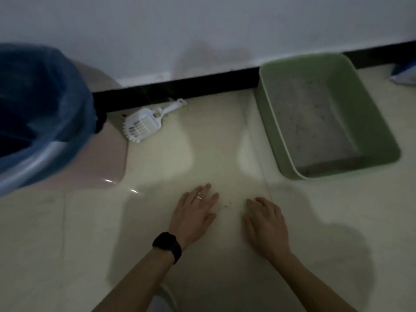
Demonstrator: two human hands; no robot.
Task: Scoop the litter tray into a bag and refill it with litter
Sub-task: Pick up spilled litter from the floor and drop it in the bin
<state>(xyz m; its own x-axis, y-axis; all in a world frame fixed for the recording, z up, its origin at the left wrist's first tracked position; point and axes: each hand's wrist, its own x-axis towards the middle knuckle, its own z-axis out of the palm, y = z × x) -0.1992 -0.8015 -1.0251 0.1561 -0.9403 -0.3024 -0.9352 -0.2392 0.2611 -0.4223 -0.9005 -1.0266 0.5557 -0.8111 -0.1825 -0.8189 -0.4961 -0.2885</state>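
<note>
Currently: a person is holding both bare hands out low over a pale tiled floor [202,143], in dim light, seen from above.
Left hand: the left hand [194,212] is reaching forward palm down, fingers straight and slightly spread, holding nothing. It is wearing a ring [199,197], with a dark watch [167,245] on the wrist.
Right hand: the right hand [265,224] is hanging palm down with fingers loosely curled, also holding nothing. Whether either hand is touching the floor, I cannot tell.
Tray: the green tray [378,122] is sitting at the far right against the dark skirting [180,88], holding a thin grey layer of litter [308,122] with darker specks.
Scoop: the white slotted scoop [144,124] is lying on the floor, far and left of centre, just beside the bin and well apart from the tray and both hands.
Bag: the blue bag [45,97] is lining a pink bin [99,154] at the left, its mouth standing open.
Other: a blue and white packet [403,75] is showing at the far right edge; what it is holding, I cannot tell. A few specks [227,204] are lying between the hands.
Stage: scooping is seemingly not yet starting.
Risk: tray and bag are standing well apart, so a loaded scoop crossing the floor is likely to be dropping grains through its slots. Dim light is making clumps easy to miss. A heavy dump is also risking pulling the bag's loose rim into the bin.
</note>
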